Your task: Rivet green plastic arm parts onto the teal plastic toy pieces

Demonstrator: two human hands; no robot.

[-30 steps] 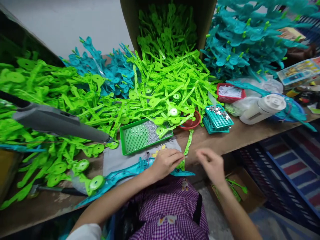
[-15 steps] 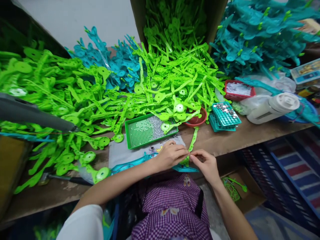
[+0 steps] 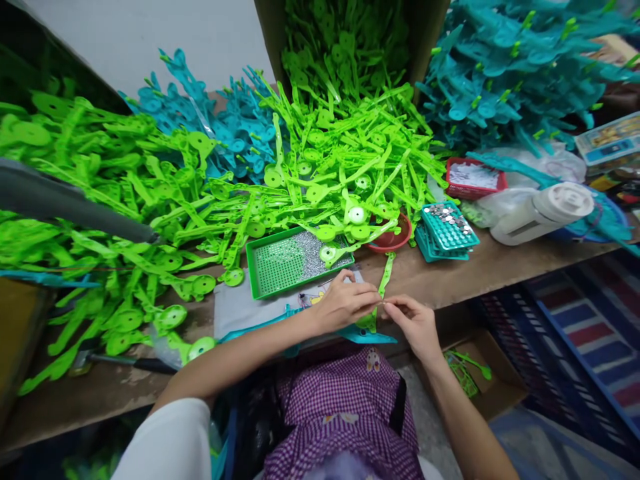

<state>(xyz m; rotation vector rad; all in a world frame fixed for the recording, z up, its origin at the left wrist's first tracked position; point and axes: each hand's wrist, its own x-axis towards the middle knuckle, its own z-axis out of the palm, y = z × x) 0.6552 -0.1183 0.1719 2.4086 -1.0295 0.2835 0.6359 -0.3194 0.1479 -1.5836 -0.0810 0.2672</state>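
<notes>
My left hand [image 3: 344, 303] and my right hand [image 3: 414, 321] meet at the front edge of the wooden bench [image 3: 480, 270]. Both pinch the near end of a long green plastic strip [image 3: 384, 283] that runs away from me toward the piles. Under my left hand lies a teal plastic part [image 3: 260, 325] on a grey cloth [image 3: 240, 310]. Whether my right fingertips hold some small piece as well is too small to tell.
A green tray of tiny metal bits [image 3: 293, 260] sits just beyond the cloth. A red bowl [image 3: 393, 238], teal trays with silver discs [image 3: 447, 227], a red basket [image 3: 475, 179] and a white bottle [image 3: 543, 211] stand to the right. Green part heaps [image 3: 125, 200] and teal part heaps [image 3: 500, 73] fill the back. A grey tool [image 3: 70, 203] hangs at left.
My right hand came in from the right and closed on the green strip beside my left hand. The view shifted slightly.
</notes>
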